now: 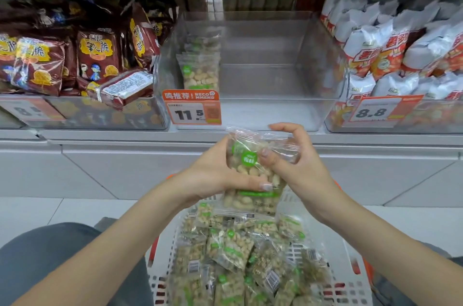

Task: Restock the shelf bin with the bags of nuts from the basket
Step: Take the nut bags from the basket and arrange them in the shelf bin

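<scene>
Both hands hold a small stack of clear bags of nuts [250, 173] with green labels, just below the shelf edge. My left hand [215, 175] grips the stack from the left, thumb across its front. My right hand [298, 163] pinches the top bag from the right. The clear shelf bin [323, 65] stands straight ahead, with a few bags of nuts [200, 70] upright at its left side. Below my hands, the white basket [350, 280] holds several more bags of nuts [240, 250].
A bin of brown snack packs [95, 55] sits left of the clear bin, and a bin of white and orange packs [390, 50] sits on the right. An orange price tag reading 11.5 [191, 110] hangs on the bin's front. My knees flank the basket.
</scene>
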Tool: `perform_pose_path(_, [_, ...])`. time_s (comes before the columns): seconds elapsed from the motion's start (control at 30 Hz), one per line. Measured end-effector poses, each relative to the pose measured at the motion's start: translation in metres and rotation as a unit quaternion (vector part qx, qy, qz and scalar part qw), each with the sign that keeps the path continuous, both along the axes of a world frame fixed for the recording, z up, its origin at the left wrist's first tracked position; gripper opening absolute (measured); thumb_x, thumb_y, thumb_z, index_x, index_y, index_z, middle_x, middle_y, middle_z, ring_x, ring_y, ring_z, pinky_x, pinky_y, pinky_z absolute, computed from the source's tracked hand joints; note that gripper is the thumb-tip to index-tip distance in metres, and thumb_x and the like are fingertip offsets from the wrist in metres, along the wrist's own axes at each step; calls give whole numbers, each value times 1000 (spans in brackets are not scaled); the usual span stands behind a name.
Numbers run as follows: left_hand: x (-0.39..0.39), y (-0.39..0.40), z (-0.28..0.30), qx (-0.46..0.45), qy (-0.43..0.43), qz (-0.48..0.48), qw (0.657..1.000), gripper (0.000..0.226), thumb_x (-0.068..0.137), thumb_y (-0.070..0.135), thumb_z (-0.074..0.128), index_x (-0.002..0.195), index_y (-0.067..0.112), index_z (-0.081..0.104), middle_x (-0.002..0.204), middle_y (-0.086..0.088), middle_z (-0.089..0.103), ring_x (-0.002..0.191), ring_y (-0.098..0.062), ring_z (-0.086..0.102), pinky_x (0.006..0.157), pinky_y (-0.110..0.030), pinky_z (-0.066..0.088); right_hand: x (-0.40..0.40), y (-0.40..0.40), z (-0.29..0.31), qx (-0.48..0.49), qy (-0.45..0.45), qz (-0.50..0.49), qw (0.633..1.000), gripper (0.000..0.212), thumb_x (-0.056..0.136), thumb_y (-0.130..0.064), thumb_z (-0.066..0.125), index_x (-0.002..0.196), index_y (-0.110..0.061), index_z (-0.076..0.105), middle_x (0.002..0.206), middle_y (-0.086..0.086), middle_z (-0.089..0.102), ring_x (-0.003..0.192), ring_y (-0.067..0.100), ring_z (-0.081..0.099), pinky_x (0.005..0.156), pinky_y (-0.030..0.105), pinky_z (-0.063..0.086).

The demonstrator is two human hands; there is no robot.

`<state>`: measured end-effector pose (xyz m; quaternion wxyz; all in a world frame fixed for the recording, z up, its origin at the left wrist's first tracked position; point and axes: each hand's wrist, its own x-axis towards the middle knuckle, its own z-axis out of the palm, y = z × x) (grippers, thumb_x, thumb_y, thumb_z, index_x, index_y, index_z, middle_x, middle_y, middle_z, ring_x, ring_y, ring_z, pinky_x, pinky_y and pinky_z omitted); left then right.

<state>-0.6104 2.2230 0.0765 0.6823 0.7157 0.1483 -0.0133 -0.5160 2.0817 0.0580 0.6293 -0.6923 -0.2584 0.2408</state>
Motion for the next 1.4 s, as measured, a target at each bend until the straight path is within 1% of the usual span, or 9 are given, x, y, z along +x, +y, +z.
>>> perform_pose_path(0.1, [0,-3,-1,-8,-16,8,1000,57,65,-7,78,108,18,52,84,12,74,80,-3,69,67,-15,52,1,1,-1,25,11,-11,1000,45,65,-51,75,100,-28,60,80,6,62,57,27,46,53,29,42])
perform_pose_path(0.2, [-1,-6,-1,7,-21,11,1000,55,64,-3,81,107,19,54,88,13,74,85,-2,69,70,-14,51,-1,4,-4,45,17,-7,999,43,66,-49,73,96,-23,58,92,9,61,73,51,52,67,39,43])
perform_pose_path(0.33, [-1,-5,-9,13,18,40,999,53,58,43,84,99,23,57,94,6,73,84,-9,69,75,-22,53,0,5,-3,25,7,-36,999,46,61,-49,72,97,-26,57,95,4,55,62,16,51,55,23,40])
perform_pose_path(0.43, [2,-9,-8,-43,100,126,986,76,70,87,37,85,17,64,66,-10,67,55,-21,63,61,-25,51,2,5,0,24,26,-54,998,46,59,-43,72,101,-25,64,91,0,48,55,9,43,48,15,39])
perform_pose_path(0.6, [5,1,-10,-106,120,196,967,77,85,76,15,87,19,67,55,-3,69,48,-11,67,51,-20,53,9,0,2,30,39,-56,997,34,70,-22,76,102,-15,67,67,3,67,43,1,50,43,13,38])
perform_pose_path(0.97, [2,7,2,-175,110,92,974,89,83,79,8,121,18,61,114,-16,68,108,-32,64,100,-47,46,17,-7,21,53,-51,-48,996,28,61,-34,75,77,-13,66,61,-4,69,58,22,53,44,23,41])
perform_pose_path(1.17, [-1,-15,0,-105,30,9,994,109,37,38,90,128,13,35,67,-6,67,59,-22,64,77,-55,51,10,5,30,64,-128,-37,989,22,69,-24,78,79,-9,67,63,-5,67,54,2,58,55,12,43])
perform_pose_path(1.3, [-2,-16,-5,-31,22,61,997,88,40,22,88,116,19,44,91,0,73,82,-22,69,76,-40,56,9,5,22,14,-170,-71,983,45,67,-46,78,102,-27,57,93,-5,55,76,9,49,67,16,43])
perform_pose_path(1.4, [0,-12,-9,-42,1,84,996,104,43,15,88,135,15,38,108,-2,69,93,-14,70,84,-33,56,13,5,21,-28,-31,-27,999,97,44,-77,72,125,-34,41,110,5,60,96,17,60,93,27,48])
